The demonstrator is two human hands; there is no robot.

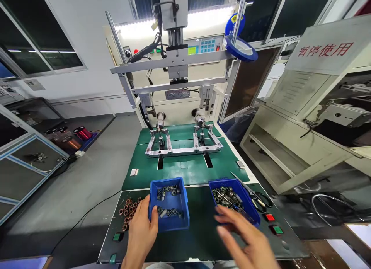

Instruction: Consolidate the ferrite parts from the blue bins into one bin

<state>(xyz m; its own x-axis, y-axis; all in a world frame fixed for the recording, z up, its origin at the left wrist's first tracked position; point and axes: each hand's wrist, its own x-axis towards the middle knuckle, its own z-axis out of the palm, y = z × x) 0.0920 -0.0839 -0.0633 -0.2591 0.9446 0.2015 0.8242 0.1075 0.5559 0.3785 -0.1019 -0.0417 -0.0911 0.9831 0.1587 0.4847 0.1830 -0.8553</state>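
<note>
Right hand (246, 242) nearest, fingers spread, empty, over front edge by right blue plastic bin (235, 200); left hand (142, 232) grips left blue bin (169, 203) w/ thumb on rim, steadying it.

Blue bin (169, 213) w/ small dark ring parts sitting upright on dark mat, front-center; second blue bin (235, 199) w/ similar parts sitting tilted just right
</note>
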